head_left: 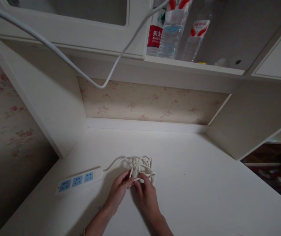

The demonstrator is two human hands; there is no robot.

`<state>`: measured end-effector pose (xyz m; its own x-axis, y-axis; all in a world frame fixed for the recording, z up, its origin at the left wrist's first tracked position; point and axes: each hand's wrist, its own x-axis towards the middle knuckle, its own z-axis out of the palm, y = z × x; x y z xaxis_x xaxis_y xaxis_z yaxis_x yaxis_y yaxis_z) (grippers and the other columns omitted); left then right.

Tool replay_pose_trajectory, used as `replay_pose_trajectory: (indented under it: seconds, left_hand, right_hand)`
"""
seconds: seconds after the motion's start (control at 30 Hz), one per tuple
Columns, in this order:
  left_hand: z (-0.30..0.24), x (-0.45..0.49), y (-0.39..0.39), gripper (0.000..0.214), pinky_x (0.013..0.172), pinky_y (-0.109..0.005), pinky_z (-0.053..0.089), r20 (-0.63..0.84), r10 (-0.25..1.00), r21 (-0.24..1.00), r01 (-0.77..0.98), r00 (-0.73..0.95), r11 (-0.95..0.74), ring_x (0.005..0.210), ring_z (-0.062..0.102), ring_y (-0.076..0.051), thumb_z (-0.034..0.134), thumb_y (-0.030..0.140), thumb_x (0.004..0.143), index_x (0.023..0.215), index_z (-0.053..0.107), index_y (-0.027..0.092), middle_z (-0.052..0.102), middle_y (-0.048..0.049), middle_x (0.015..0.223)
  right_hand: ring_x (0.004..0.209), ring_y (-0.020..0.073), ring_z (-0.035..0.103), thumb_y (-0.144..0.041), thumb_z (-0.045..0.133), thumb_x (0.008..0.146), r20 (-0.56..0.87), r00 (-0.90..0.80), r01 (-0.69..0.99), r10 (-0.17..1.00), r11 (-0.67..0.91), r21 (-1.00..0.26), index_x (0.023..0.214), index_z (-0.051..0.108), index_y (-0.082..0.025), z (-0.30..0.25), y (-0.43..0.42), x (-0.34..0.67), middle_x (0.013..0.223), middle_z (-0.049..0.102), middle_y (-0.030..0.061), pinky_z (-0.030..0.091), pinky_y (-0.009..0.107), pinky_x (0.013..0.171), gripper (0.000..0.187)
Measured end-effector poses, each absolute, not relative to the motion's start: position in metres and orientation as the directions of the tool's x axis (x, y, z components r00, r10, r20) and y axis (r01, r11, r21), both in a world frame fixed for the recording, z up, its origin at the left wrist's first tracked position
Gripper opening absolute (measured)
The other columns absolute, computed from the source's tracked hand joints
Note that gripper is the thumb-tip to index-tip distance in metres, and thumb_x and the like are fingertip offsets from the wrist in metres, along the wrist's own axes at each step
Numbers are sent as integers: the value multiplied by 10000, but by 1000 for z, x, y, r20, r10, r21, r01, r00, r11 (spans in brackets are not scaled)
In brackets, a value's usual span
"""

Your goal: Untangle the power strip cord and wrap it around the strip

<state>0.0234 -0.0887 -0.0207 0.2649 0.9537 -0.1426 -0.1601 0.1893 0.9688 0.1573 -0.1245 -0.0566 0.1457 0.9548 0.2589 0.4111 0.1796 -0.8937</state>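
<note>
The cord point(144, 165) is a white, loopy bundle tied in the middle, lying on the worktop point(204, 196) & joined to the strip point(80, 179) w/ blue sockets. It looks light, soft & bendy, so loops could slip loose; the tied middle seems the best spot to grab. The left hand point(119, 191) & right hand point(147, 195) both pinch its near edge w/ fingertips.

Two hands are counted: left hand point(118, 191), right hand point(146, 196). One coiled cord point(145, 165), one power strip point(80, 180) with three blue sockets point(77, 180), three bottles point(172, 32) and one hanging cable point(56, 50) are logged.
</note>
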Motion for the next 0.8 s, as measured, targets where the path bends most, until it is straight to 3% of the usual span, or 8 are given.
replay_pose_trajectory:
  seconds: [0.17, 0.33, 0.43, 0.57, 0.7, 0.8]
  left_hand:
    - [-19, 26, -90, 401, 930, -341, 425, -77, 970, 942, -303, 232, 147, 1015, 601, -248, 694, 375, 738, 1084, 676, 173, 690, -88, 1062]
    - [-19, 26, -93, 544, 929, -342, 424, -106, 959, 928, -319, 263, 190, 1018, 603, -232, 695, 307, 726, 1237, 547, 194, 680, -82, 1048]
    - [-24, 26, -93, 575, 848, -315, 451, -57, 966, 972, -208, 251, 111, 954, 599, -210, 683, 319, 739, 1270, 501, 191, 653, -77, 1062]
    - [-32, 26, -95, 609, 770, -298, 456, 93, 965, 995, 14, 244, -100, 913, 579, -196, 678, 365, 760, 1302, 455, 200, 607, -88, 1118]
    - [-35, 27, -94, 461, 732, -307, 458, 285, 951, 929, 209, 117, -304, 840, 558, -193, 661, 375, 771, 1175, 551, 182, 594, -76, 996]
    - [-34, 27, -93, 401, 746, -322, 467, 326, 944, 908, 260, 54, -329, 840, 559, -204, 645, 386, 782, 1120, 584, 180, 594, -88, 999]
  right_hand:
    - [634, 162, 637, -418, 578, 861, 132, 147, 270, 980, 88, -959, 1087, 543, -210, -49, -127, 153, 791, 698, 31, 478, 236, 576, 309]
    - [623, 161, 622, -451, 509, 896, 82, 188, 189, 979, 46, -981, 1071, 558, -209, -46, -129, 153, 756, 688, 21, 465, 239, 565, 303]
    - [752, 164, 646, -409, 486, 916, 130, 173, 174, 976, 100, -980, 1090, 583, -220, -47, -130, 155, 896, 699, 41, 493, 245, 671, 274]
    - [921, 166, 617, -319, 462, 935, 309, 130, 275, 942, 265, -924, 1027, 632, -229, -45, -131, 160, 1014, 665, 50, 476, 264, 835, 213]
    - [943, 163, 609, -255, 418, 949, 391, 26, 317, 920, 363, -876, 1054, 657, -238, -41, -131, 162, 1020, 658, 60, 491, 268, 838, 261]
    - [1028, 167, 602, -252, 424, 948, 418, 16, 331, 908, 390, -860, 1181, 626, -261, -42, -132, 160, 1126, 646, 71, 494, 281, 890, 309]
